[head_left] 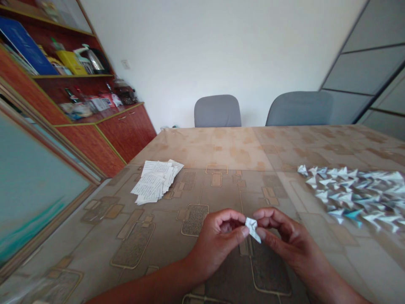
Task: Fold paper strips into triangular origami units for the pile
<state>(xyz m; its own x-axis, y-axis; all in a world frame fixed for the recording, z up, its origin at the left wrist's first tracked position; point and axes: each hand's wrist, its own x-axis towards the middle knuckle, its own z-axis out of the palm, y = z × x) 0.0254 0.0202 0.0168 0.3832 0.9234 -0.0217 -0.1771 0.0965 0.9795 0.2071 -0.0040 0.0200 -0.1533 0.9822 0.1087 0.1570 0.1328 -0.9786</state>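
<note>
A small piece of folded printed paper (252,228) is held above the table between my two hands, a narrow point of it angled down to the right. My left hand (223,237) pinches its left side between thumb and fingers. At the right edge, the thumb and curled fingers of my right hand (282,234) close on the same piece. Flat on the table to the left lies a loose stack of printed paper slips (157,180). Over on the right, several folded paper figures (348,195) stand close together in rows.
A patterned cloth covers the table (218,145). Beyond its far edge are two grey chairs, one at the middle (217,111) and another chair (299,109) to the right. A wooden cabinet (126,131) with crowded shelves stands against the wall at the left.
</note>
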